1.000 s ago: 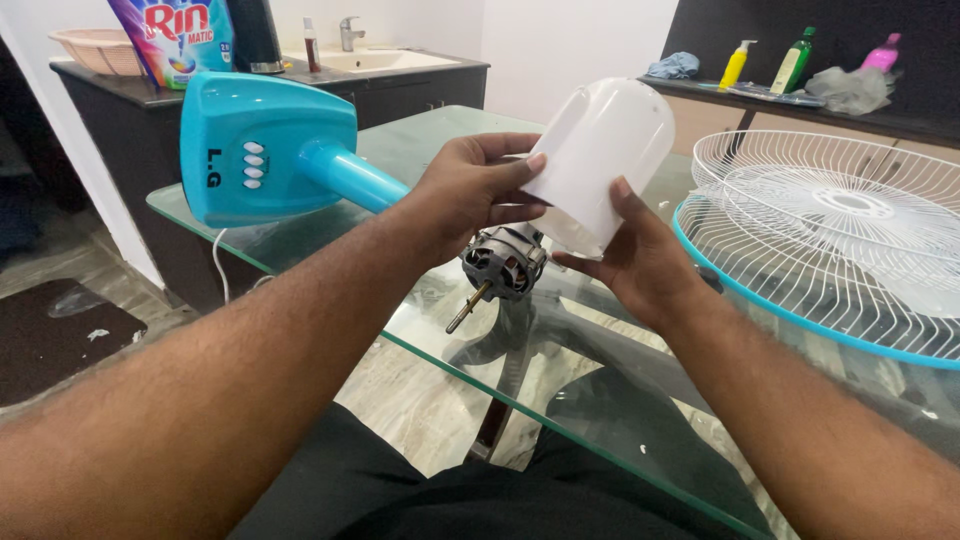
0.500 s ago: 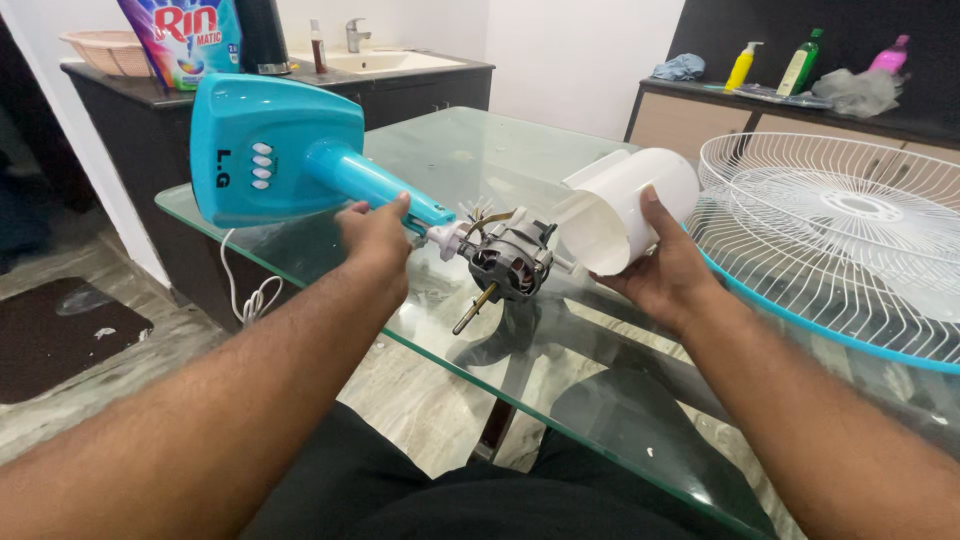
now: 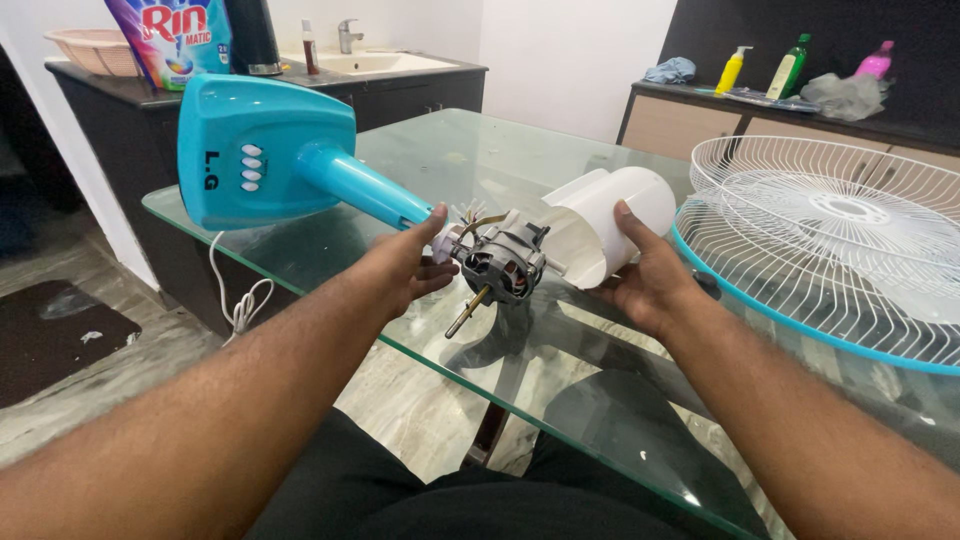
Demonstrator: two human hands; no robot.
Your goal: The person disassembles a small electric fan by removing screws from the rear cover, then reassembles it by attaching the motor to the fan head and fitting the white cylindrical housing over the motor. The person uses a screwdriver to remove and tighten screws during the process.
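Note:
A turquoise fan stand [image 3: 262,155] lies on its side on the glass table [image 3: 480,150], its neck [image 3: 360,192] pointing right to a bare grey motor [image 3: 502,263] with a brass shaft. My left hand [image 3: 405,265] grips the neck's end right beside the motor. My right hand [image 3: 645,280] holds a white plastic motor cover [image 3: 600,225], its open mouth facing the motor's back and almost touching it.
A white wire fan guard with a turquoise rim [image 3: 830,240] lies on the table's right side. A white power cord [image 3: 235,300] hangs off the left edge. Behind stand a counter with a sink [image 3: 380,60], a detergent pouch [image 3: 175,40] and a shelf of bottles [image 3: 790,65].
My left hand let go of the white cover and moved to the stand's neck, then slid along it to the motor. My right hand lowered the cover from mid-air to the motor's back.

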